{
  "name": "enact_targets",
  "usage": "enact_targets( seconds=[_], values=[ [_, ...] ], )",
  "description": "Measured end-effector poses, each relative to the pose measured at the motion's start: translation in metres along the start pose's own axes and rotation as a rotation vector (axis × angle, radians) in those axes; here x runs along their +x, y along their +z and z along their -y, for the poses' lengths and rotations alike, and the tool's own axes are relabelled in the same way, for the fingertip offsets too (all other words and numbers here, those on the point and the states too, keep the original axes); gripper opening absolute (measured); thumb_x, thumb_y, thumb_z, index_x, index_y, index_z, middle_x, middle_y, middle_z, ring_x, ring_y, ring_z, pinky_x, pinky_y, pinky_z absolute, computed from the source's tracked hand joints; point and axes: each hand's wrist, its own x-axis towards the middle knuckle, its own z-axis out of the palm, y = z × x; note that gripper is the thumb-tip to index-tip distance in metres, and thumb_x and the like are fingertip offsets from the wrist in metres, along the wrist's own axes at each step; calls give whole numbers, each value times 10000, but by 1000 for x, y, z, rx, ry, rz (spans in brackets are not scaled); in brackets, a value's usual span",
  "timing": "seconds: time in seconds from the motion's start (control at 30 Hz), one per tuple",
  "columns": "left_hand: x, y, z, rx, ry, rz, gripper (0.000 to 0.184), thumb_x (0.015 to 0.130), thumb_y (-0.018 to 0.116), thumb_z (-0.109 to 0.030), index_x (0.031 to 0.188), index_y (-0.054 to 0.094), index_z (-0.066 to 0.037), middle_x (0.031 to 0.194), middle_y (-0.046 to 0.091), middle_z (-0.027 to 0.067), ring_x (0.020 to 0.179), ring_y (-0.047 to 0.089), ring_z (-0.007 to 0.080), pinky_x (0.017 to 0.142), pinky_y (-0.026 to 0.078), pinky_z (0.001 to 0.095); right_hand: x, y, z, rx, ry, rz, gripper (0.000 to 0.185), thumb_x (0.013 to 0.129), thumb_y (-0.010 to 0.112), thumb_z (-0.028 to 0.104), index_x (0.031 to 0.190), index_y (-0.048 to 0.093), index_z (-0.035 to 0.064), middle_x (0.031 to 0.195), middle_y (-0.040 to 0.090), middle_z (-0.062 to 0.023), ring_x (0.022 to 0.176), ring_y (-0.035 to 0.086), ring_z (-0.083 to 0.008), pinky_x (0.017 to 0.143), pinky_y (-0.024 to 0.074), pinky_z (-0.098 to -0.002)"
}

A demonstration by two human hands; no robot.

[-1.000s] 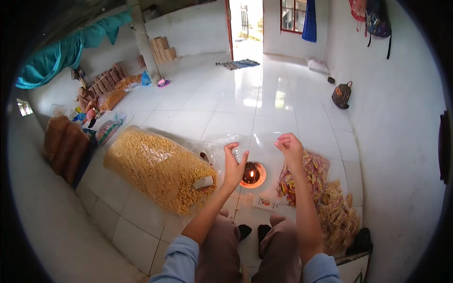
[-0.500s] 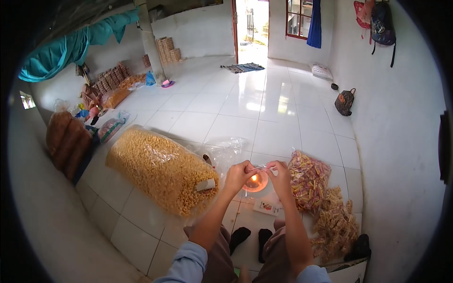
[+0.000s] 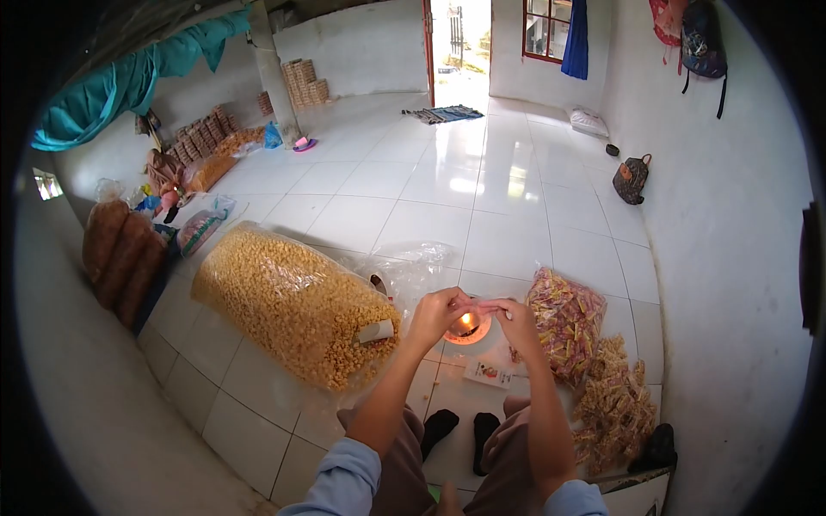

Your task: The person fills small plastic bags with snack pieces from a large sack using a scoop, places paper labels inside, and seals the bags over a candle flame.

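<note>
Both hands meet in front of a small flame (image 3: 467, 319), which burns on an orange-rimmed plate (image 3: 465, 338) on the floor. My left hand (image 3: 440, 313) and my right hand (image 3: 514, 322) pinch a thin clear plastic piece (image 3: 482, 304) stretched between their fingertips, just above the flame. A large clear bag of yellow puffed snacks (image 3: 288, 301) lies to the left, with a white scoop-like piece (image 3: 376, 331) at its mouth. A printed white packet (image 3: 488, 373) rests below the plate. On the right is a bag of colourful wrapped packets (image 3: 564, 322).
Small filled clear packets (image 3: 615, 404) are heaped at the right, beside a black bag (image 3: 656, 450). Empty clear plastic (image 3: 413, 262) lies beyond the plate. Large brown sacks (image 3: 120, 254) stand at the left wall. A mat (image 3: 443, 113) lies by the doorway.
The hands, apart and raised a second ago, have come together above the flame with the plastic between their fingertips. Over the last half second they have barely moved.
</note>
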Motion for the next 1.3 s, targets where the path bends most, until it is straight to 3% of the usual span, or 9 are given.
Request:
enact_targets(
  seconds=[0.13,0.23,0.3,0.4,0.53,0.6,0.77,0.87,1.3],
  values=[
    [-3,0,6,76,71,24,131,693,691,-122,785,632,-51,660,606,53,562,534,142,532,435,258,-2,2,-16,24,-12,108,228,761,502,-2,908,661,66,710,626,-79,550,511,-95,500,365,-251],
    [-4,0,8,89,92,84,142,689,693,-132,797,635,-60,660,606,45,548,528,143,521,428,255,1,-1,-13,7,28,102,234,770,491,-23,933,651,32,777,643,-71,617,554,-98,544,415,-228],
    [-4,-1,11,100,75,130,151,685,696,-133,806,637,-63,661,607,43,544,527,144,518,427,253,0,-3,-9,518,129,233,216,810,454,-46,969,600,-62,886,639,-119,847,621,-184,758,494,-250],
    [-4,-1,16,93,136,159,155,688,699,-132,815,638,-66,666,610,40,543,526,130,513,421,244,0,-7,-9,533,159,299,226,812,481,-53,1019,551,-111,944,616,-155,848,620,-215,768,512,-275],
    [0,-10,30,-23,56,246,162,696,699,-132,824,631,-60,679,620,42,585,558,114,553,443,238,0,-16,-11,440,66,231,252,773,566,-28,1020,581,-78,939,624,-141,818,628,-180,746,508,-248],
    [-1,-18,37,-58,28,267,179,695,699,-146,829,624,-54,683,627,50,608,580,116,574,458,245,-1,-27,-9,491,120,206,277,809,520,-48,1074,510,-128,1019,584,-185,873,619,-250,772,524,-306],
    [-1,-29,39,-441,-160,141,141,765,668,-150,777,632,-15,679,627,28,610,538,62,580,449,219,-5,-35,1,606,206,197,297,812,562,8,1072,512,-127,1051,569,-197,882,615,-266,782,523,-311],
    [1,-34,40,-345,-191,111,96,771,650,-77,766,629,17,682,624,44,622,557,67,586,449,205,-3,-36,2,617,206,207,302,814,572,24,1071,514,-125,1055,568,-198,880,616,-267,784,523,-313],
    [0,-36,32,-268,-226,-21,140,761,671,-108,695,639,12,578,594,35,537,527,64,527,433,206,0,-34,7,634,210,198,310,824,571,52,1087,517,-104,1058,573,-188,860,623,-263,756,530,-305]
  ],
)
